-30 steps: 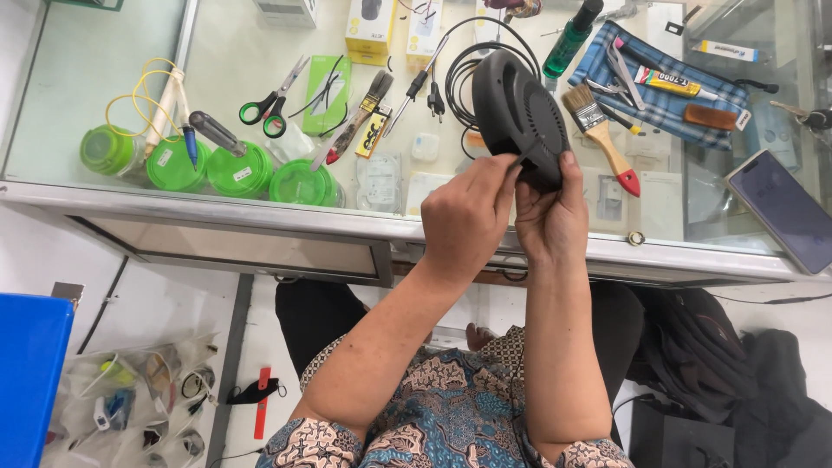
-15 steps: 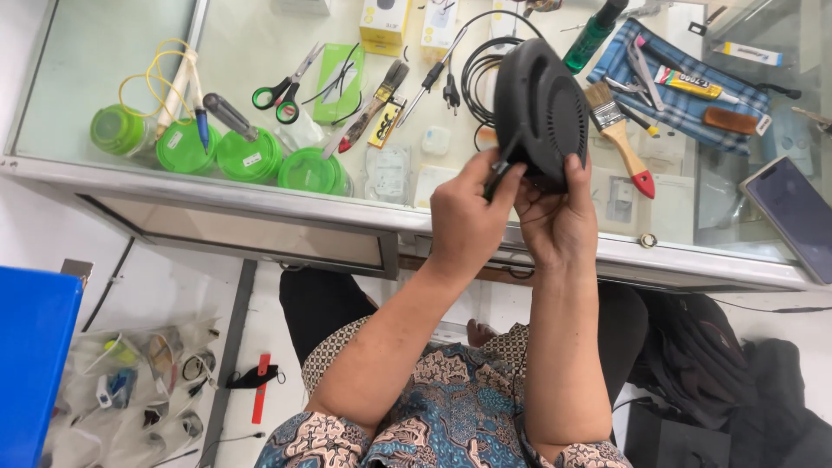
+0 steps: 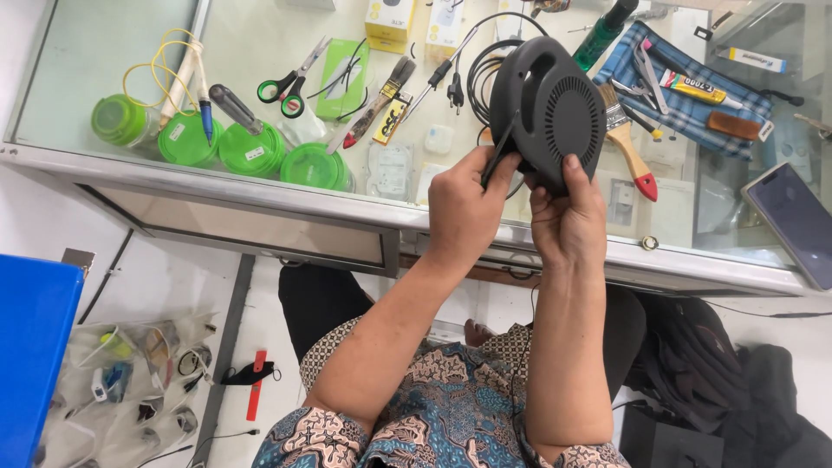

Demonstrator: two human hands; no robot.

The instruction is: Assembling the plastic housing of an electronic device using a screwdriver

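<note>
A dark grey round plastic housing [image 3: 548, 104] with a vented grille is held up over the front edge of the glass counter [image 3: 260, 186]. My right hand [image 3: 568, 217] grips its lower rim, thumb on the grille side. My left hand [image 3: 464, 208] pinches a thin black tool [image 3: 501, 149] whose tip rests against the housing's left edge. A black coiled cable [image 3: 478, 78] lies on the glass behind the housing.
On the counter lie green round containers [image 3: 247, 147], green-handled scissors [image 3: 290, 87], a screwdriver [image 3: 373, 108], a red-handled paintbrush [image 3: 628, 143], a blue checked cloth with tools [image 3: 693, 82] and a phone [image 3: 797, 221]. A blue bin [image 3: 30, 347] and a clear bag of parts [image 3: 139, 373] sit on the floor.
The housing has been raised and turned so the grille faces me more. My left hand has shifted up its left edge with the black tool.
</note>
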